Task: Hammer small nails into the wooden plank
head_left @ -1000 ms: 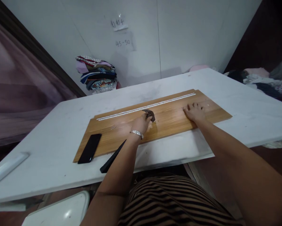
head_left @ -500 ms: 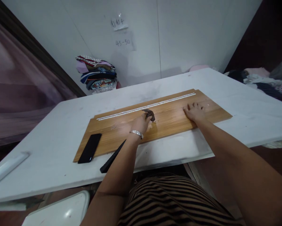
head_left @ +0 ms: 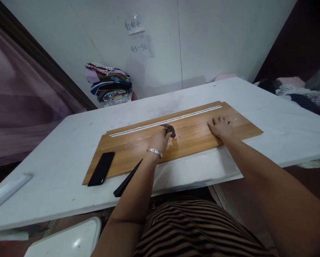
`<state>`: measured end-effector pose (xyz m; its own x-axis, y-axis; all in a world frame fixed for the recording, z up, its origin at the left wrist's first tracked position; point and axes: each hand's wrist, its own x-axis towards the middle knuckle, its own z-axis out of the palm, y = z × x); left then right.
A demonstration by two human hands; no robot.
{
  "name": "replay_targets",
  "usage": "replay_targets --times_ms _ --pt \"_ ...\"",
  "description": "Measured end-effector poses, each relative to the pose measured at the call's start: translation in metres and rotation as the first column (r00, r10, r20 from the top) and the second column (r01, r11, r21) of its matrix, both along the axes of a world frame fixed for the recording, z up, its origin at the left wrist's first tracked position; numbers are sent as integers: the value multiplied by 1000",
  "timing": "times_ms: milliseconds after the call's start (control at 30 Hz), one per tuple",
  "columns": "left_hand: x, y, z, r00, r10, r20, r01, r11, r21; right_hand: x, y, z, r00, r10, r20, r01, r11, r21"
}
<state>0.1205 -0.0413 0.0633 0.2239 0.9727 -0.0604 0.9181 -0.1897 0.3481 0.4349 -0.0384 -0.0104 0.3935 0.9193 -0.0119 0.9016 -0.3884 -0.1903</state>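
My left hand (head_left: 159, 140), with a silver bracelet at the wrist, is closed round a claw hammer (head_left: 169, 129) close to its dark metal head. The hammer's black handle (head_left: 127, 181) runs back beneath my forearm and is partly hidden. Under the hammer head lies a wood-grain board (head_left: 192, 123), flat on the white table (head_left: 76, 142). Some tiny dark specks show on the board by the head, too small to name. My right hand (head_left: 222, 128) rests on the board's right part, fingers spread and nothing held.
Two thin white strips (head_left: 165, 121) run along the board's far side. A black phone (head_left: 101, 169) lies on its left end, near a small thin piece like a nail (head_left: 128, 145). Folded clothes (head_left: 110, 84) are stacked by the wall. A white object (head_left: 10, 191) lies at the table's left.
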Motion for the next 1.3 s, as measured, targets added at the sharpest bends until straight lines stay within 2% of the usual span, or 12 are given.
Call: replay_targets --times_ms 233,500,800,1067,1300 --pt "0 -1 -6 1000 -8 2 8 1000 -21 0 0 -1 1000 -4 -8 4 1000 7" --pt "0 -1 2 1000 -3 13 3 1000 -9 1 1 -2 1000 -4 -5 4 1000 16" --pt "1 -3 -5 1000 -8 -3 8 1000 -25 1 2 -3 1000 -17 -9 17 1000 -1" --pt "0 0 1 1000 -6 2 6 1000 1 0 0 0 1000 1 -1 -1 1000 -4" --pt "1 0 -7 1000 -16 0 16 1000 -14 -1 0 2 1000 -3 11 3 1000 -16"
